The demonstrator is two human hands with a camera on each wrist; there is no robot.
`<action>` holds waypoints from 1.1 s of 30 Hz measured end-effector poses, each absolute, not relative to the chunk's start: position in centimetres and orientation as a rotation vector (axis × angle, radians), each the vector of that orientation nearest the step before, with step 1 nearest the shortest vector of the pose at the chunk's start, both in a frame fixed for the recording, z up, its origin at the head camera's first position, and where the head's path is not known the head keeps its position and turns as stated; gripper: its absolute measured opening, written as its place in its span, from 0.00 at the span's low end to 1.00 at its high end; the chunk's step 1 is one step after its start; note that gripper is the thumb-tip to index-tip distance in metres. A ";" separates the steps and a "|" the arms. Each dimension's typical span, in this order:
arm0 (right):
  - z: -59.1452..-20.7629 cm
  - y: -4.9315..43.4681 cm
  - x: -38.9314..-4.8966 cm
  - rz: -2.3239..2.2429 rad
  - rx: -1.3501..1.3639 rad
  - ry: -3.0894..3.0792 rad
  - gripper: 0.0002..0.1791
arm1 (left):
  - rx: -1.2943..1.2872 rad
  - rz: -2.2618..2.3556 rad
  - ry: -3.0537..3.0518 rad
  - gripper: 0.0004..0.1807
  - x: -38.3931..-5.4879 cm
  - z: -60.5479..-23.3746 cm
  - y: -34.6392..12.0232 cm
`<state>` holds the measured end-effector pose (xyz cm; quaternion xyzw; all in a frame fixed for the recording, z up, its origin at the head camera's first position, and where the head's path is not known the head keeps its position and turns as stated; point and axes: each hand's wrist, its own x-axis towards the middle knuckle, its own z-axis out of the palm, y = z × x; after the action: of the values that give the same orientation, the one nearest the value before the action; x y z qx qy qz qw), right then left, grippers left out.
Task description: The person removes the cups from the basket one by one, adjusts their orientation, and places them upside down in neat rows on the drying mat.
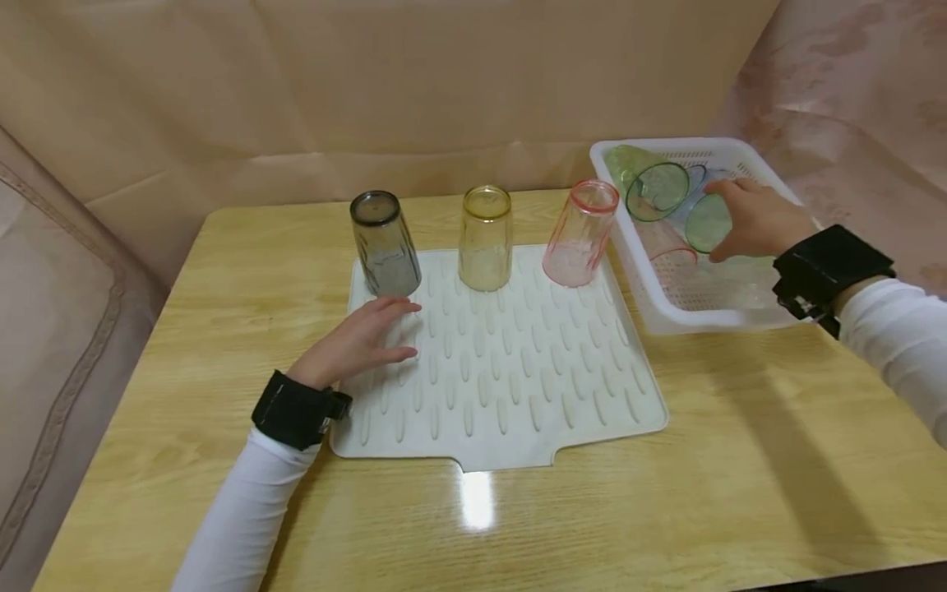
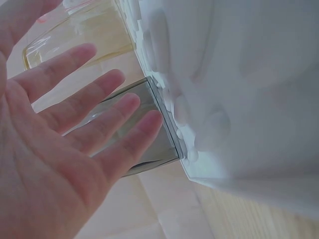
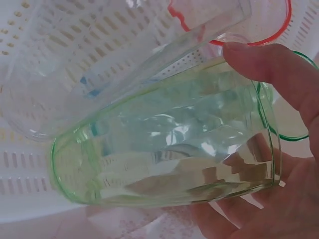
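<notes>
Inside the white plastic basket (image 1: 728,319), my right hand (image 1: 762,218) grips a pale green drinking glass (image 3: 164,144) near its rim, thumb on one side and fingers on the other. The glass lies tilted among other glasses. My left hand (image 1: 358,341) is over the left part of a white ridged drying mat (image 1: 510,427), fingers extended and holding nothing. Just beyond its fingertips stands a dark grey glass (image 1: 386,251), upside down. A yellow glass (image 1: 485,247) and a pink glass (image 1: 577,247) also stand inverted along the mat's far edge.
Another green glass (image 1: 629,164), a red-rimmed glass (image 1: 662,242) and a clear glass (image 3: 139,74) lie in the basket. It stands right of the mat on the wooden table (image 1: 244,296). A beige cloth (image 1: 444,90) hangs behind the table.
</notes>
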<state>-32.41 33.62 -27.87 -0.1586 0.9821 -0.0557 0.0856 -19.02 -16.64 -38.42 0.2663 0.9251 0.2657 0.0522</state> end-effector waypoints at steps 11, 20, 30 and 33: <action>-26.6 33.6 -31.7 -0.455 -0.407 2.936 0.55 | 0.831 0.834 2.832 0.33 -19.3 -38.0 -16.9; -24.6 32.9 -29.9 -0.647 -0.380 3.012 0.56 | 0.868 0.875 2.829 0.33 -19.9 -36.9 -16.3; -21.7 29.7 -27.2 -0.797 -0.429 3.099 0.56 | 0.850 0.873 2.826 0.31 -20.0 -36.3 -16.6; -21.1 28.4 -26.6 -0.779 -0.502 3.112 0.55 | 0.846 0.888 2.823 0.30 -20.1 -36.4 -16.7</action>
<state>-26.56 28.45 -21.05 -0.1543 0.9571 -0.2395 -0.0524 -20.08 -16.71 -36.37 0.2746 0.9168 0.2882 0.0320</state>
